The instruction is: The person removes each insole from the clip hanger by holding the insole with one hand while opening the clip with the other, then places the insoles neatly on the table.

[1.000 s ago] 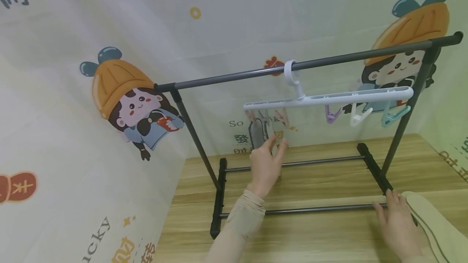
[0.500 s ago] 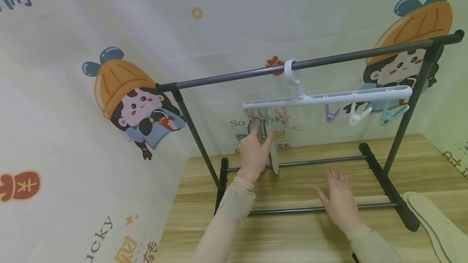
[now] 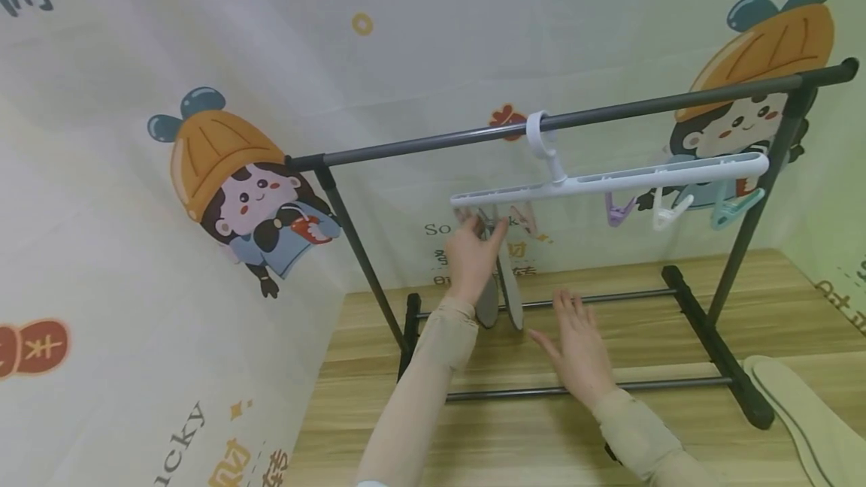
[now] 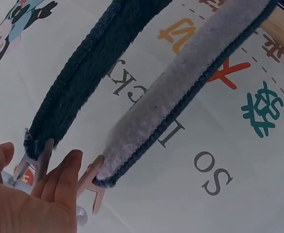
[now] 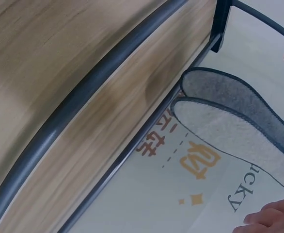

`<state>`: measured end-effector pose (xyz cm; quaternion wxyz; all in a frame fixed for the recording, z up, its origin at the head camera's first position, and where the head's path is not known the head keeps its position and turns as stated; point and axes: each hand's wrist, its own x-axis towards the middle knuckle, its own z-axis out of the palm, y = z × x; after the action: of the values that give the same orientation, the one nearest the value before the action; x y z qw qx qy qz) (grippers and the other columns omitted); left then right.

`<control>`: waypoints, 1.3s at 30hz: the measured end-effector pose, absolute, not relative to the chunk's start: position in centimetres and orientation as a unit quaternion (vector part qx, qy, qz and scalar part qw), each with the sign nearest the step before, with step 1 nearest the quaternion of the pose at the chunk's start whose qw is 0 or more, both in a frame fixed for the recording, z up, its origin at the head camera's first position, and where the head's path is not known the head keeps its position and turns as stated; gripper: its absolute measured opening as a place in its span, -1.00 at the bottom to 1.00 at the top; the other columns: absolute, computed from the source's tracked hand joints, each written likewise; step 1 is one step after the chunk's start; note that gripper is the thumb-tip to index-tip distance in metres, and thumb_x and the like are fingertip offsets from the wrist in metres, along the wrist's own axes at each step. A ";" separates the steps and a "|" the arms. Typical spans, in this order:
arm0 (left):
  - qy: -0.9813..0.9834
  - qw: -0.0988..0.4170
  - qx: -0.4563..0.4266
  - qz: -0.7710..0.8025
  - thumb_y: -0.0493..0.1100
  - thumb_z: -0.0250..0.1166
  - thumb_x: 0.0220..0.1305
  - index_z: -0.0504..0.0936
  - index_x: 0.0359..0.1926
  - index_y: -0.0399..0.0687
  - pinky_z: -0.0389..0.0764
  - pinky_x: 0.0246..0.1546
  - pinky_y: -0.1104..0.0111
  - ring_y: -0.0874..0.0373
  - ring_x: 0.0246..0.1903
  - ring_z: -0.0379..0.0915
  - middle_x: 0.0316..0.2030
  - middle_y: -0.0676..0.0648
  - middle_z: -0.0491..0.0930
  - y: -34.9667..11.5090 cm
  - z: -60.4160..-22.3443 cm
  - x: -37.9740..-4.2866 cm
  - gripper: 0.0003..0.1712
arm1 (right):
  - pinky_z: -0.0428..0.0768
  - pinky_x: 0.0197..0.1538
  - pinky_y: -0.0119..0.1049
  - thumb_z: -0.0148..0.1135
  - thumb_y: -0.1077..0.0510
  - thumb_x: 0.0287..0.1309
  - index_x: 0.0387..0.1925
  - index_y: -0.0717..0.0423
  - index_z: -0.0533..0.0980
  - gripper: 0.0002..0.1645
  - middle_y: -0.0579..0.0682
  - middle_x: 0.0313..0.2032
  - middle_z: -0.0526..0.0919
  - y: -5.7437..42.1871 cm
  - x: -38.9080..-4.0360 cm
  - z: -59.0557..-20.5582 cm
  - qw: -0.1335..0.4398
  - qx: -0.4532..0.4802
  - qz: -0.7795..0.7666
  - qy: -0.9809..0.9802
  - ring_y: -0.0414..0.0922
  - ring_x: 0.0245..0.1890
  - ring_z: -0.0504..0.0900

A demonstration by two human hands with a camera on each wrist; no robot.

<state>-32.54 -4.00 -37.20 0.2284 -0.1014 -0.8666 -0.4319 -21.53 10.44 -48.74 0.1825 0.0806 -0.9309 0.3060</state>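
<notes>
Two fuzzy insoles, one grey [image 3: 487, 305] and one pale-faced with dark edging [image 3: 512, 295], hang from clips at the left end of a white clip hanger [image 3: 609, 183]. My left hand [image 3: 470, 254] is raised to their tops. In the left wrist view its thumb and straight fingers stand either side of a grey clip [image 4: 42, 162] that bites the dark insole [image 4: 69, 92]; a pink clip [image 4: 91, 177] bites the pale insole [image 4: 156, 97]. Lower down, my right hand [image 3: 583, 348] extends its fingers near the rack's bottom bars, holding nothing. The insoles' toes hang beside it.
The hanger hooks over the top bar [image 3: 419, 144] of a dark metal rack. Purple [image 3: 619, 210], white [image 3: 671, 209] and teal clips [image 3: 737, 209] hang at its right. Beige insoles [image 3: 798, 412] lie on the wooden tabletop [image 3: 541, 442] at right. A printed cloth hangs behind.
My left hand has risen from the insoles to the clips above them. My right hand has moved left from the rack's right foot toward the hanging insoles.
</notes>
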 end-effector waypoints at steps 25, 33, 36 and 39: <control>-0.846 0.243 -0.128 -0.456 0.08 0.23 0.35 0.68 -0.66 -0.20 0.07 -0.84 0.53 0.37 -0.90 0.08 -0.81 -0.07 0.56 -4.6 -36.8 -31.9 -0.45 | 0.09 0.47 0.18 0.22 -0.14 0.30 0.38 0.53 0.12 -0.02 0.46 0.39 0.17 8.1 -23.1 -48.7 0.188 0.089 0.294 -0.933 0.33 0.43 0.16; -0.841 0.244 -0.130 -0.464 0.04 0.26 0.30 0.76 -0.60 -0.22 0.21 -0.80 0.56 0.39 -0.90 0.22 -0.75 -0.11 0.64 -4.7 -36.8 -31.6 -0.52 | 0.18 0.43 0.18 0.32 -0.13 0.22 0.33 0.57 0.19 0.00 0.49 0.33 0.29 6.7 -23.6 -48.6 0.218 0.093 0.276 -0.931 0.34 0.37 0.28; -0.842 0.239 -0.126 -0.467 0.04 0.26 0.31 0.76 -0.58 -0.22 0.16 -0.85 0.54 0.37 -0.91 0.20 -0.76 -0.12 0.63 -4.7 -36.8 -31.5 -0.52 | 0.21 0.41 0.18 0.24 0.02 0.32 0.32 0.59 0.19 -0.16 0.49 0.32 0.29 6.4 -23.6 -48.7 0.225 0.097 0.272 -0.931 0.33 0.37 0.29; -0.843 0.238 -0.126 -0.465 0.05 0.25 0.31 0.77 -0.58 -0.21 0.17 -0.85 0.54 0.37 -0.92 0.20 -0.76 -0.11 0.63 -4.8 -36.7 -31.4 -0.51 | 0.22 0.41 0.17 0.12 0.17 0.39 0.32 0.59 0.19 -0.31 0.49 0.32 0.30 6.2 -23.5 -48.9 0.229 0.094 0.271 -0.930 0.33 0.37 0.29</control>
<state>-31.44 -4.79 -36.68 0.2378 -0.1259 -0.8435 -0.4649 -23.52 6.21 -48.89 0.2295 0.0941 -0.9299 0.2715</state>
